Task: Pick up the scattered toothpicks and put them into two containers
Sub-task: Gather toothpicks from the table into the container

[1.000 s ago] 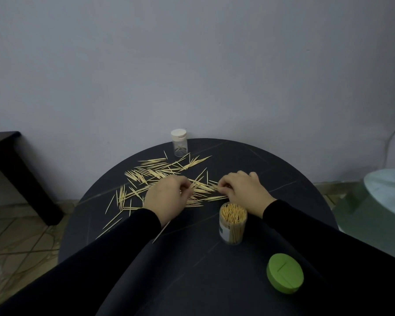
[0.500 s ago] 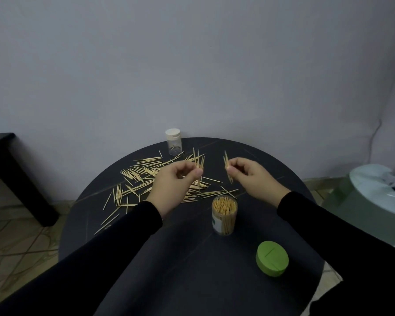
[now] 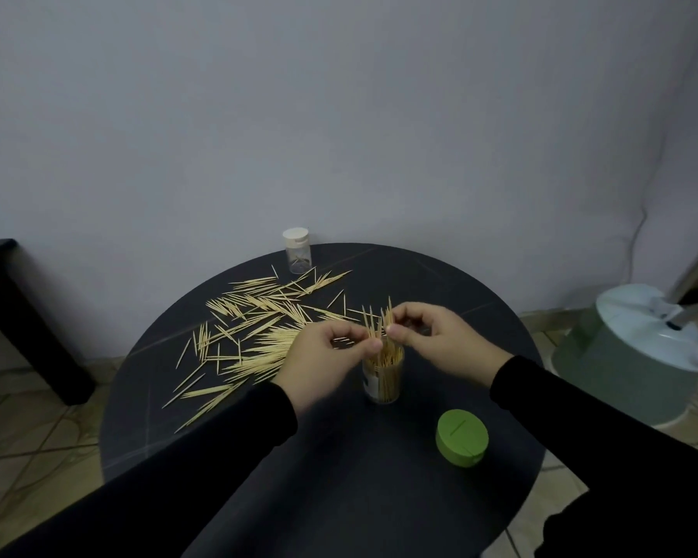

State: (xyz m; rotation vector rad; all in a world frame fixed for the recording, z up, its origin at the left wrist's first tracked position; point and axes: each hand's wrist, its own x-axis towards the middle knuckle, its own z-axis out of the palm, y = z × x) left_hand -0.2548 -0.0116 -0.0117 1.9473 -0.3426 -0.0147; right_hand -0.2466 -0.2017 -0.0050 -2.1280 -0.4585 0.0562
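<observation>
Left hand (image 3: 326, 358) and right hand (image 3: 436, 336), each pinching a small bunch of toothpicks (image 3: 377, 322) upright just above an open, nearly full jar (image 3: 383, 376). More toothpicks (image 3: 254, 324) scattered across the round black table (image 3: 339, 457); capped jar (image 3: 297, 251) at far edge; green lid (image 3: 462, 441) nearby.

A round black surface (image 3: 339, 477) carries an open jar (image 3: 381, 380) packed with toothpicks. Loose toothpicks (image 3: 254, 324) lie scattered left of and behind the jar; a capped vial (image 3: 297, 251) stands far behind them, a green lid (image 3: 462, 441) near its right front.
</observation>
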